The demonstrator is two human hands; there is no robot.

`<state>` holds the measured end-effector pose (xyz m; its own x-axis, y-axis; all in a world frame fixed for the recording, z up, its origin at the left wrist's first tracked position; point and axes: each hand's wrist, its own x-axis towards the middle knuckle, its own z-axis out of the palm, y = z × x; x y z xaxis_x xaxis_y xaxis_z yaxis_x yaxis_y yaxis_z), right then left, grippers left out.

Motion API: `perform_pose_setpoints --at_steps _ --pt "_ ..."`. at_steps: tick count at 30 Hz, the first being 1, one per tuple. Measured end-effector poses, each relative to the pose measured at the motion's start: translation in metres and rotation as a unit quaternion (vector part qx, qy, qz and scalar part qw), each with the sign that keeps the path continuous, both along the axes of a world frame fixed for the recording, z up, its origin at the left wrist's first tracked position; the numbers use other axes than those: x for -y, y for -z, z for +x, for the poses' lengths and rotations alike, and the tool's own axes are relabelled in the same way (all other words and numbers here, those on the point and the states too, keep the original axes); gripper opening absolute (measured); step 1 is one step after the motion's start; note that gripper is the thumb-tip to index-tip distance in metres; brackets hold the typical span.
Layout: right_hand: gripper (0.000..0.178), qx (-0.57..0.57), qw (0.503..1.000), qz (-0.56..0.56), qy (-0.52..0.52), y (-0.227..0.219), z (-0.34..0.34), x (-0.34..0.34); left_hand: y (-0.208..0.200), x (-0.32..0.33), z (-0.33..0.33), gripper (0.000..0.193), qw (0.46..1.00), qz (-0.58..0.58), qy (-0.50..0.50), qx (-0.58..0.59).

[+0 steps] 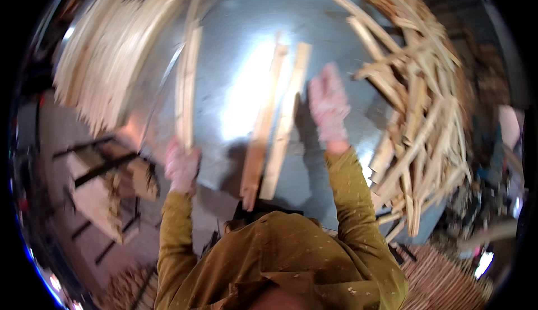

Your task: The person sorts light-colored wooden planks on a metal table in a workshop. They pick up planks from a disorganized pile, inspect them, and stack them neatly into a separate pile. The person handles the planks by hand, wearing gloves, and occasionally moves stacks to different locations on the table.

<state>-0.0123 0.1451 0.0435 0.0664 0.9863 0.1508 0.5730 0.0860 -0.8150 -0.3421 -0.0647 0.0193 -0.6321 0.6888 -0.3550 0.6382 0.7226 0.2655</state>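
Observation:
My left hand (182,167), in a pale pinkish work glove, is closed round the near end of a few narrow wooden strips (189,86) that point away from me at the left of the metal table (224,13). My right hand (328,102), gloved the same way, is over the table with its fingers stretched out and nothing in it. Just left of it lies a pale wooden strip (286,122). Beside that strip, a browner one (263,125) runs nearly parallel, its near end close to my body. Motion blurs both hands slightly.
A neat stack of long wooden strips (112,52) stands at the far left. A tangled heap of wood offcuts (420,102) covers the table's right side. More boards (92,192) rest on a dark metal rack at lower left. Bundled strips (443,279) lie low at right.

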Motion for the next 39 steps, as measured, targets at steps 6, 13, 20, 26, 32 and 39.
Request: perform_pose_setpoints --at_steps 6,13,20,26,32,39 --pt "0.117 0.345 0.850 -0.074 0.392 0.007 0.210 -0.171 0.002 -0.001 0.012 0.089 0.942 0.101 0.223 -0.230" --pt "0.097 0.043 0.896 -0.222 0.383 0.007 0.218 -0.161 -0.093 -0.146 0.247 0.071 0.919 0.219 0.180 0.273" --pt "0.063 0.026 0.987 -0.132 0.090 0.024 0.242 0.021 -0.009 -0.295 0.390 0.076 0.916 0.166 0.260 0.257" --pt "0.080 0.323 0.897 -0.054 0.297 -0.036 0.372 0.096 -0.039 -0.314 0.517 0.079 0.917 0.010 0.399 -0.030" --pt "0.080 0.058 0.980 0.088 0.169 0.021 0.415 0.120 0.017 -0.266 0.468 0.047 0.885 0.030 0.290 0.364" --pt "0.052 -0.279 0.951 -0.128 -0.049 -0.032 0.328 0.164 -0.024 -0.079 0.379 0.060 0.452 0.022 -0.205 0.868"
